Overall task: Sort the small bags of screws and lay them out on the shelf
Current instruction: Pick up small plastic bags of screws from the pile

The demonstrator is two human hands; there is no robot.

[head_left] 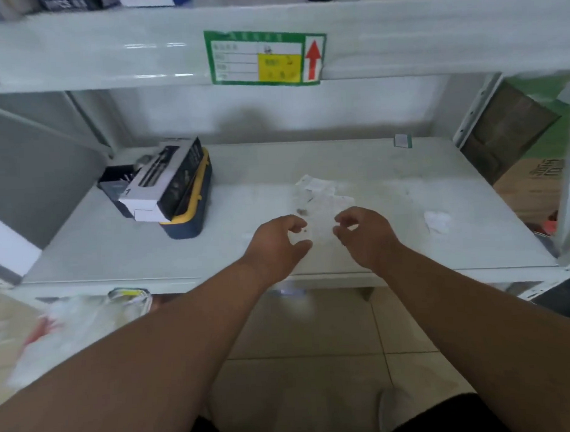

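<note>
both hands point(278, 242) over grey shelf point(117, 254); tiled floor point(313, 328) below.

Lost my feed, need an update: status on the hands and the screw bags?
Left hand pinching a small clear bag. Right hand fingers curled, hold unclear. Bag pile on shelf just beyond. Tool case stack far left, not obstructing.

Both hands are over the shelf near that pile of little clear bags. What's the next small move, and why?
Probably set down the small bag pinched in the left hand on the bare shelf left of the pile of bags. The pile is still heaped and overlapping, so separating one bag starts a row. Whether the right hand holds anything is too blurred to tell.
</note>
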